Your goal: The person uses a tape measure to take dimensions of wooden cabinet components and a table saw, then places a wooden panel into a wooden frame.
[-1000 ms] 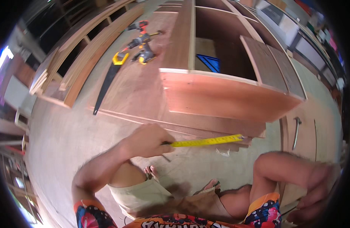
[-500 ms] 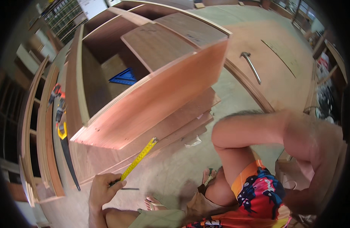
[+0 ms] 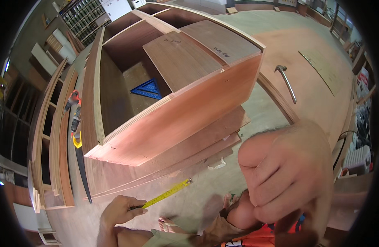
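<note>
Our left hand [image 3: 120,210] pinches a yellow tape measure [image 3: 167,192], its blade stretched across the floor [image 3: 206,193] toward the stacked plywood boards [image 3: 189,152]. Our right hand [image 3: 288,173] is curled into a loose fist, holding nothing we can see. A blue triangular square [image 3: 147,89] lies inside the wooden cabinet [image 3: 185,111].

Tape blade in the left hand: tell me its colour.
Yellow tape, held by the left hand; head view.

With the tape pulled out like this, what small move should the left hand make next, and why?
Probably the left hand should carry the yellow tape measure forward until its tip meets the stacked plywood sheets. The blade is extended, but its tip lies on the floor short of the lowest edge. The right hand is raised near the camera.
</note>
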Motion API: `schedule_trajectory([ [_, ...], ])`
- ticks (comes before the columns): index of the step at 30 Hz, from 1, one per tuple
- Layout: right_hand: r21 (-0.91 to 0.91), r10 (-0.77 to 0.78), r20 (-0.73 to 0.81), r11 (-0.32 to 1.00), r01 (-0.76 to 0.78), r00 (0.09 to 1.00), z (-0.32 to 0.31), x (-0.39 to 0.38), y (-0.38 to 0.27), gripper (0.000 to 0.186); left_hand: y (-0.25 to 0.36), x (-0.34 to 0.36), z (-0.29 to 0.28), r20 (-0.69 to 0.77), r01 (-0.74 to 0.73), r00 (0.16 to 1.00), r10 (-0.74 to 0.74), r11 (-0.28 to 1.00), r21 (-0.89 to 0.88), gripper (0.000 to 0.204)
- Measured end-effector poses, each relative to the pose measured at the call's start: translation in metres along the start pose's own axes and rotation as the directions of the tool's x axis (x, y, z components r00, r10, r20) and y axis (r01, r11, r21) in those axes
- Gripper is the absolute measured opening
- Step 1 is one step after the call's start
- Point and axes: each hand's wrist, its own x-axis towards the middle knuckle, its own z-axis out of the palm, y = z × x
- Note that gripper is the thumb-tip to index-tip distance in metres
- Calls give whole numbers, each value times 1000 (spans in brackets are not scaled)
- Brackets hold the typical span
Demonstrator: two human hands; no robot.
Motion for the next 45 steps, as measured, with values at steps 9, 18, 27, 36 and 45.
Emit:
schedule_trajectory([
  [9,-73,386,13,920,-384,922,7,15,-34,7,-8,6,-1,-6,74,997,-74,997,11,33],
  [18,-423,492,151,816,-393,858,23,50,7,47,-1,15,-9,94,-37,995,27,994,106,34],
  [27,-360,392,265,888,-287,881,27,56,12,49,-19,7,-7,73,-33,997,26,995,99,35],
  [36,-330,352,280,909,-255,893,32,57,20,50,-20,2,-6,104,30,994,-33,999,23,36],
  [45,-374,349,284,898,-232,893,31,55,15,55,-24,7,-6,89,3,996,-10,997,77,36],
])
